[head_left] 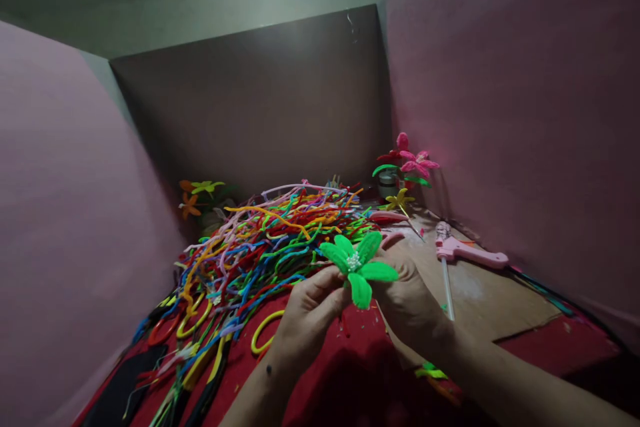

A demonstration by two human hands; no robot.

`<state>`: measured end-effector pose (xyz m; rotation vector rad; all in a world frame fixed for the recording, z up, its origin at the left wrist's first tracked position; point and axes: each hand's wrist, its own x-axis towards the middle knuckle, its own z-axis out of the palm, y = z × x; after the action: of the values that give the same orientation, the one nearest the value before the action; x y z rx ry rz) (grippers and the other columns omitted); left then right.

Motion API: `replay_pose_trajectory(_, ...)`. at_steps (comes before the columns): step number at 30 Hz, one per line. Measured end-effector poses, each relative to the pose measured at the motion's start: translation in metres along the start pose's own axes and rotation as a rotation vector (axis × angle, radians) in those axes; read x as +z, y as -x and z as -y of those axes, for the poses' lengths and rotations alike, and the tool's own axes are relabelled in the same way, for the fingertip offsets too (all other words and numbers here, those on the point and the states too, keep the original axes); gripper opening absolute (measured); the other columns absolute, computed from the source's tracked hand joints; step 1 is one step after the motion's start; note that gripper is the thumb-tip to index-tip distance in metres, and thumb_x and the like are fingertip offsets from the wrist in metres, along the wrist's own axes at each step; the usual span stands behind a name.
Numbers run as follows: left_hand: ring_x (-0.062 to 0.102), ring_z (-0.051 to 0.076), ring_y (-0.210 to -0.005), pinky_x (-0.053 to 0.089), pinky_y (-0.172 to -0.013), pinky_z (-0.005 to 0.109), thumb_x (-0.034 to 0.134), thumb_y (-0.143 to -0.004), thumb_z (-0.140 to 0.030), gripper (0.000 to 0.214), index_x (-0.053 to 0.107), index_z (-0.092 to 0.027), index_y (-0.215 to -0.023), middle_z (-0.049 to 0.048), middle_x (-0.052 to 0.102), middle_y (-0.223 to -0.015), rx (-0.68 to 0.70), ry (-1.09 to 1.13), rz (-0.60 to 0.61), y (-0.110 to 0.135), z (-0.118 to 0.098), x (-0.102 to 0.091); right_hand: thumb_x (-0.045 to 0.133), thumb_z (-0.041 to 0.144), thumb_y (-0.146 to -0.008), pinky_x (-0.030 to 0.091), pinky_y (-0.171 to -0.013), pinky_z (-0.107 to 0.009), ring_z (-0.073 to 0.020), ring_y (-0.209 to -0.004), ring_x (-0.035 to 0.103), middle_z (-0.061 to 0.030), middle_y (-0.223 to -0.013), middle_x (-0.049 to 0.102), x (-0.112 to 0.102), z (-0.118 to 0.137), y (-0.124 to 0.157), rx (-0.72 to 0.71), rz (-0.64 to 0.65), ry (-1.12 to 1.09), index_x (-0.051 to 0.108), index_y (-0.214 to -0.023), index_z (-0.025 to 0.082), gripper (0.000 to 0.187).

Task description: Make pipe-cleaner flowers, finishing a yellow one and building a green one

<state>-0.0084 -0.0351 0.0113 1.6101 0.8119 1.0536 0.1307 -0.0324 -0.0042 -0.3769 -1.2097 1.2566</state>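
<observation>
A green pipe-cleaner flower [353,267] with several petals and a cluster of small white beads at its centre is held up in front of me. My left hand [313,307] pinches it from the left, thumb and fingers near the base of the petals. From the other side my right hand [407,290] is closed at the flower, its fingertips partly hidden behind the petals. Just beyond lies a big heap of many-coloured pipe cleaners [280,240].
A pink glue gun [473,253] rests on cardboard [505,300] at right. A yellow flower [399,199] and a pink flower [419,163] stand farther back, orange flowers [190,205] at far left. Yellow-and-black tool handles [207,367] lie left on red cloth [340,373]. Walls enclose the sides.
</observation>
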Motion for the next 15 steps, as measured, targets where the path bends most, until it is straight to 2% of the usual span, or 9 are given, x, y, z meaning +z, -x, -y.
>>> replay_pose_trajectory(2,0.054,0.015,-0.083,0.041,-0.079,0.025,0.061,-0.075,-0.023,0.023,0.064,-0.020,-0.097,0.0033,0.063,-0.090,0.055,-0.002,-0.085,0.002,0.001,0.002,0.067,0.025,-0.072,0.041,-0.088,-0.034,-0.0177,-0.091,0.053,-0.0015,-0.093,0.065,0.000,0.001,0.002,-0.065,-0.043,0.090,0.072,-0.073,0.024,0.006)
replay_pose_trajectory(4,0.053,0.015,-0.085,0.040,-0.082,0.026,0.063,-0.073,-0.020,0.028,0.063,-0.022,-0.100,0.0027,0.063,-0.094,0.095,-0.004,-0.164,0.004,0.003,0.005,0.067,0.024,-0.073,0.037,-0.092,-0.034,-0.0177,-0.095,0.052,-0.0003,-0.097,0.064,0.000,0.002,0.003,-0.101,-0.067,0.126,0.073,-0.076,0.026,0.007)
replay_pose_trajectory(10,0.050,0.010,-0.066,0.042,-0.064,0.021,0.067,-0.068,-0.018,0.003,0.065,-0.016,-0.070,-0.0015,0.059,-0.067,0.066,0.094,-0.260,0.006,0.009,0.014,0.064,0.031,-0.074,0.038,-0.091,-0.035,-0.0177,-0.093,0.053,-0.0014,-0.087,0.066,0.001,0.001,0.004,0.006,-0.041,0.041,0.073,-0.071,0.024,0.011)
replay_pose_trajectory(15,0.051,0.011,-0.065,0.042,-0.065,0.023,0.067,-0.068,-0.020,0.009,0.062,-0.014,-0.064,-0.0001,0.057,-0.066,0.052,0.055,-0.290,0.004,0.004,0.011,0.068,0.034,-0.069,0.045,-0.083,-0.034,-0.0172,-0.088,0.057,-0.0021,-0.094,0.065,0.003,0.007,0.003,0.072,0.005,-0.049,0.072,-0.073,0.023,0.012)
